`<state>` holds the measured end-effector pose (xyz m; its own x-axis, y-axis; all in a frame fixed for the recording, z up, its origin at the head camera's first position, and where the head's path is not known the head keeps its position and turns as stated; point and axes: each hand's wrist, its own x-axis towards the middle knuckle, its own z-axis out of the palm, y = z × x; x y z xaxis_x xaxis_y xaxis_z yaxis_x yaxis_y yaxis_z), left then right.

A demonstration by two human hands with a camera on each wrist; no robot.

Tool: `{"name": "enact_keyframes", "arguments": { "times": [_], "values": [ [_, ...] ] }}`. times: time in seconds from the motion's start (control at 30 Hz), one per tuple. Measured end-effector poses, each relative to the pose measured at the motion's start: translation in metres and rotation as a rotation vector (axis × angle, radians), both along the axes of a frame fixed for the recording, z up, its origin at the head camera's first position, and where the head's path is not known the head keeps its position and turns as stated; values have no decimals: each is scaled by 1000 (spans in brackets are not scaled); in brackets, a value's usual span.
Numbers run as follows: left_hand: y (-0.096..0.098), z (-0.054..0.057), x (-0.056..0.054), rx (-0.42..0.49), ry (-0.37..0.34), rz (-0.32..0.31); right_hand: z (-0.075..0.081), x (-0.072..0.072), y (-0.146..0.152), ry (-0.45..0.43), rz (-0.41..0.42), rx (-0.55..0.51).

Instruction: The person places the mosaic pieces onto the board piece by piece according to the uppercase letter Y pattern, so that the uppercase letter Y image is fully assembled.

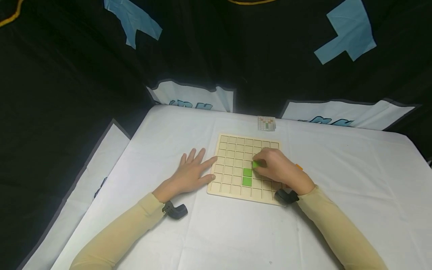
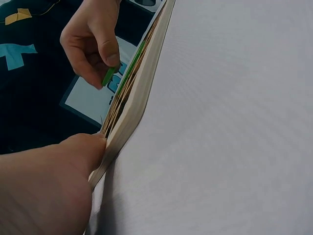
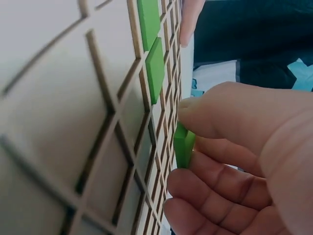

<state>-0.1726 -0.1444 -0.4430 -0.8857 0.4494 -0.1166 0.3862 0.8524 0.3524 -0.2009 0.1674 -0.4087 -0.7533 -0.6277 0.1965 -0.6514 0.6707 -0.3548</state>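
A square wooden grid board (image 1: 231,153) lies on the white table. Two green square tiles (image 1: 247,177) sit in neighbouring cells of one column. My right hand (image 1: 278,167) is over the board's right half and pinches another green tile (image 3: 182,142) between thumb and fingers, just above the grid. In the right wrist view that tile is near the cells past the two placed ones. My left hand (image 1: 190,174) rests on the table with fingers spread. Its thumb and index fingertip touch the board's left edge.
A small card (image 1: 266,123) with a coloured grid pattern lies behind the board. Something orange (image 1: 299,167) shows partly behind the right wrist. Black cloth with blue tape (image 1: 351,30) hangs beyond the table's far edge.
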Motion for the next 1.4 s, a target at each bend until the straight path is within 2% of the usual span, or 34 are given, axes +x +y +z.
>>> {"name": "enact_keyframes", "arguments": {
  "times": [0.47,0.8,1.4],
  "values": [
    [-1,-1,-1,13,0,1,-2,-11,-17,-94,-22,20],
    [0,0,0,8,-1,2,-6,-15,-21,-83,-3,26],
    [0,0,0,9,9,-2,-7,-13,-23,-107,-24,26]
  ]
}}
